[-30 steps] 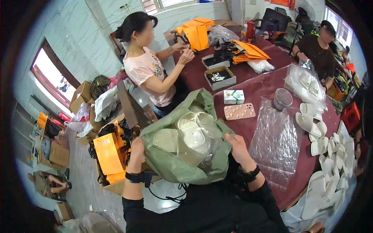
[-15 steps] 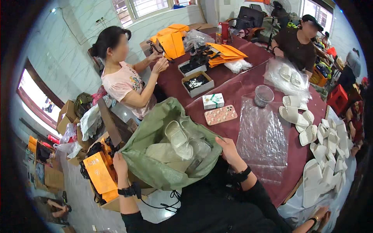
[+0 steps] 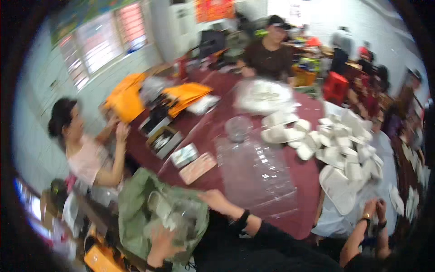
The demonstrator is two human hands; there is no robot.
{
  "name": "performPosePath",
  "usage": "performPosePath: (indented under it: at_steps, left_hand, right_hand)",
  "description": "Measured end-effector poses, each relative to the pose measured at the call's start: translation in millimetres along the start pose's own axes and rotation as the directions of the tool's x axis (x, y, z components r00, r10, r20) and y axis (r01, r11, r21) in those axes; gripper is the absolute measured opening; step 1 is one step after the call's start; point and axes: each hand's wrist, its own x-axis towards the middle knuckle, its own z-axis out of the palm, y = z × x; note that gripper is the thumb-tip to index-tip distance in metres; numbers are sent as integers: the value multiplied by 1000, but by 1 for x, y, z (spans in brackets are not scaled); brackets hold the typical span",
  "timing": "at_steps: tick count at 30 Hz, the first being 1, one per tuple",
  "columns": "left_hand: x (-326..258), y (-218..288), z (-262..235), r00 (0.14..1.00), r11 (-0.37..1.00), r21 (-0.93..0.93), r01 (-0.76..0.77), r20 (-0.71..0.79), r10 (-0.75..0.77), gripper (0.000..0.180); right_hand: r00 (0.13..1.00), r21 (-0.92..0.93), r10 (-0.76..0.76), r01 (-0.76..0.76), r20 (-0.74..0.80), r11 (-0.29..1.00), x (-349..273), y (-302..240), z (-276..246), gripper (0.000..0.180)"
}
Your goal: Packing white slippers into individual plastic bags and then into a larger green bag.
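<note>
Left hand (image 3: 165, 242) has moved off the side rim of the green bag (image 3: 131, 217) since half a second ago; it is now at the bag's mouth, over the contents. View has also swung right, so table and co-workers sit further left in frame. Left fingers: spread, motion-blurred; cannot tell whether they grip anything. Right hand (image 3: 219, 202): fingers closed on the bag's right rim. Bag open, below the right fingertips and around the left ones. Inside, just beyond the left fingers: pale slippers (image 3: 159, 204) and clear wrapping (image 3: 185, 215). Orange packet (image 3: 100, 259) well to the left of the left fingers.

Near the right fingers, on the maroon table (image 3: 304, 195): pink phone case (image 3: 198, 168), just beyond; small white-and-green box (image 3: 185, 155) behind that; flat clear plastic sheet (image 3: 256, 181) beyond and to the right; clear tub (image 3: 239, 128) at the sheet's far edge.

Well right of the right fingers: heap of white slippers (image 3: 346, 149); a co-worker's hands (image 3: 374, 209) on its near side.

Farther beyond the right fingers: grey open box (image 3: 170, 147); co-worker in pink top (image 3: 86, 163), hands raised together; orange bags (image 3: 124, 97); plastic-wrapped bundle (image 3: 263, 96); person in brown top (image 3: 269, 59); red stool (image 3: 335, 88).
</note>
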Motion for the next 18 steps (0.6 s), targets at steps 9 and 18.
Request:
performPosePath:
  at_steps: [9, 18]
  left_hand:
    - [95, 22, -45, 958, 963, 22, -267, -100, 268, 44]
    - [103, 82, -30, 925, 855, -353, -380, -168, 342, 60]
  right_hand:
    - [995, -106, 76, -69, 64, 992, 5, 13, -8, 47]
    - [922, -811, -324, 21, -209, 584, -57, 32, -88, 41]
